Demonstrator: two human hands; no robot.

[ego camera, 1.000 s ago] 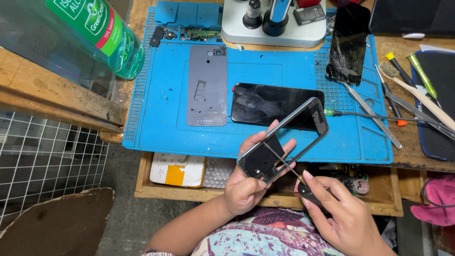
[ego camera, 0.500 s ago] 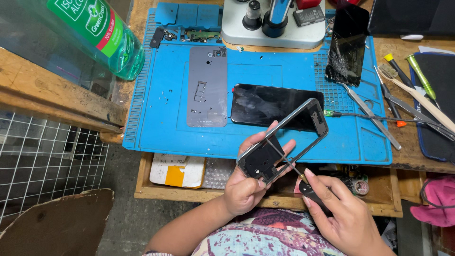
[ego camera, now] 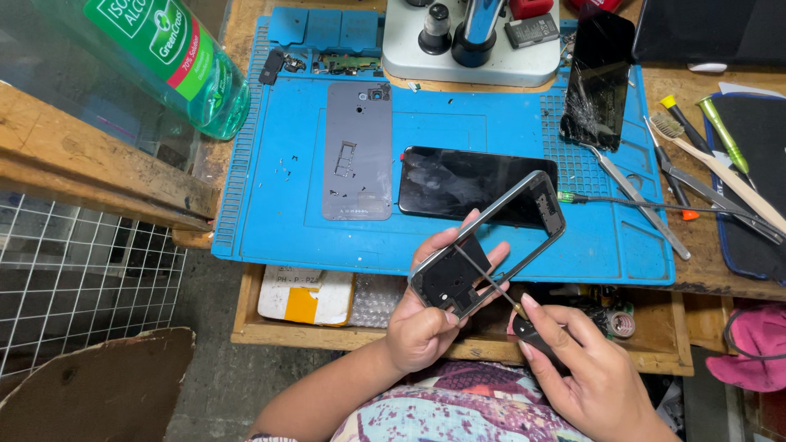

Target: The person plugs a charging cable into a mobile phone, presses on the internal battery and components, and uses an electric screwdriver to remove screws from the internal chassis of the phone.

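My left hand (ego camera: 427,317) grips a stripped grey phone frame (ego camera: 491,243) by its lower end, tilted up to the right over the front edge of the blue work mat (ego camera: 278,205). My right hand (ego camera: 585,372) holds a black-handled screwdriver (ego camera: 491,286) whose thin shaft reaches into the dark inner plate of the frame. On the mat lie a grey phone back plate (ego camera: 357,151), a black phone screen (ego camera: 467,182) and a cracked black screen (ego camera: 599,78).
A green bottle (ego camera: 176,61) lies at the upper left on a wooden bench. A microscope base (ego camera: 471,41) stands at the mat's back. Tweezers, brushes and drivers (ego camera: 696,164) lie to the right. An open drawer (ego camera: 327,299) sits below the mat.
The screwdriver tip has shifted slightly inside the frame; both hands otherwise stay in the same place.
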